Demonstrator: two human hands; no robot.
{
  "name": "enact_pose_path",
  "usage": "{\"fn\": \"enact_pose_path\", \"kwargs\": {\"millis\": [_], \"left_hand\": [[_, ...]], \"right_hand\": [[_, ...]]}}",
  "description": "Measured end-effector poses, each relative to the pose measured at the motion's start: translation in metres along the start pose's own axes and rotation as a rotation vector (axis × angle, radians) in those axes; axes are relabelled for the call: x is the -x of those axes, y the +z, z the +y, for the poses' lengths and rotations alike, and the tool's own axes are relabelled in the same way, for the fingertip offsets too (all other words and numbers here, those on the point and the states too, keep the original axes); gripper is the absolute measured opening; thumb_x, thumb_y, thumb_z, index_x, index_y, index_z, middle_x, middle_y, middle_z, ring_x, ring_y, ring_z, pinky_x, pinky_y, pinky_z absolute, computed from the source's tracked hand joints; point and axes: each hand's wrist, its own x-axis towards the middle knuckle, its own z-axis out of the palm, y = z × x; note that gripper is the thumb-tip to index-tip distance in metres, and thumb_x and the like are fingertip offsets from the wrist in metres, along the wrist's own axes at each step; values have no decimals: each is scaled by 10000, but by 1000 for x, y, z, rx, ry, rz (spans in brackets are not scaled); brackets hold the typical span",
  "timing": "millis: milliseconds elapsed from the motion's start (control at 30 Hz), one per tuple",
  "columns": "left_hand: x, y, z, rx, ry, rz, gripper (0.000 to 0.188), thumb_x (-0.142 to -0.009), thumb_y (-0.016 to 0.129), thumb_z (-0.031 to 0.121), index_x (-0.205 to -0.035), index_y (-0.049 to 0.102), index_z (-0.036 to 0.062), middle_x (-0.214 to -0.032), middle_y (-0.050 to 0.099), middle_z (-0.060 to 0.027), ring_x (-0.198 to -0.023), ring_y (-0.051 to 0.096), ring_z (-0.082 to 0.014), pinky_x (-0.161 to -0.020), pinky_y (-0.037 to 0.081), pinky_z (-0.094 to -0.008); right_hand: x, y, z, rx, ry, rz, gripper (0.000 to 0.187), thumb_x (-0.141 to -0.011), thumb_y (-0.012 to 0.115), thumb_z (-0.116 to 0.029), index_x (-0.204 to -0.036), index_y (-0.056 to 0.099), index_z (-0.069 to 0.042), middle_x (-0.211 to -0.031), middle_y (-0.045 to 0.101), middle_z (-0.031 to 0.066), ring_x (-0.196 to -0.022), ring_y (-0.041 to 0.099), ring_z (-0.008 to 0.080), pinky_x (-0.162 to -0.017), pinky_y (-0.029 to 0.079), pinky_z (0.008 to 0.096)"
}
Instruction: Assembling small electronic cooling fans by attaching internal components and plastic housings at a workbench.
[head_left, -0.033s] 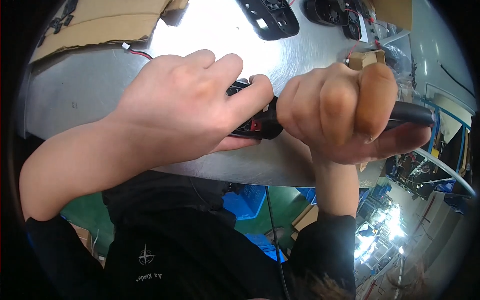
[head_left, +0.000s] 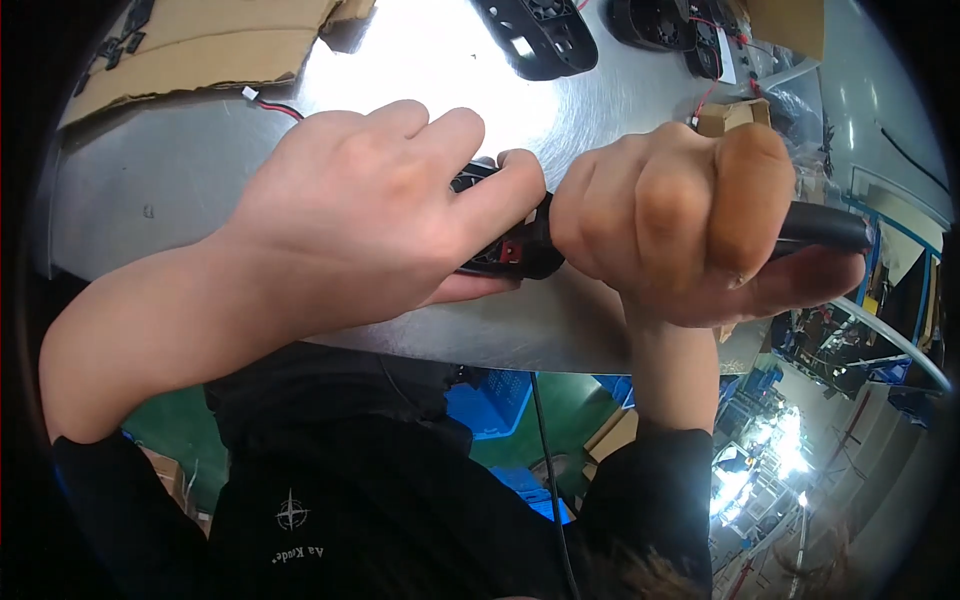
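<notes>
My left hand [head_left: 370, 210] lies over a small black part with a red piece [head_left: 508, 250] and holds it just above the shiny metal table [head_left: 150, 200], fingers curled over its top and thumb under it. My right hand [head_left: 680, 220] is a closed fist around the black handle of a tool [head_left: 825, 225] that sticks out to the right. The tool's front end meets the black part between my two hands. Most of the part and the tool tip are hidden by my fingers.
Flat cardboard [head_left: 200, 40] lies at the back left, with a red and black wire and white plug [head_left: 265, 100] beside it. Black fan-like housings [head_left: 535, 35] sit at the back, a small cardboard box [head_left: 735, 115] at the right. Blue crates [head_left: 490, 405] stand below the table edge.
</notes>
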Motion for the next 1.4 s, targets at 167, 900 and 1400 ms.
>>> {"fn": "enact_pose_path", "kwargs": {"millis": [167, 900, 1400], "left_hand": [[-3, 0, 0, -1, 9, 15, 690, -637, 886, 409, -1201, 690, 63, -894, 533, -55, -738, 590, -197, -594, 482, -328], [-5, -5, 0, 53, -25, -27, 508, -784, 776, 547, -1064, 697, 130, -880, 546, -58, -748, 591, -241, -604, 481, -366], [-37, -37, -13, 1348, -262, -50, 782, -1056, 322, 675, -1453, 410, 8, -1104, 638, -89, -910, 587, -150, -867, 487, -300]], "right_hand": [[-4, -4, -4, -52, 35, -62, 537, -1005, 528, -668, -801, 472, -174, -539, 425, -39, -358, 326, 95, -347, 251, 251], [-14, -15, 7, -317, 55, -42, 552, -998, 567, -653, -947, 537, -104, -617, 500, 21, -435, 410, 114, -396, 319, 278], [30, -8, -31, 1890, 415, 572, 1183, -588, 926, -560, -1524, 440, -22, -1212, 586, 181, -1022, 619, 348, -858, 519, 463]]}}
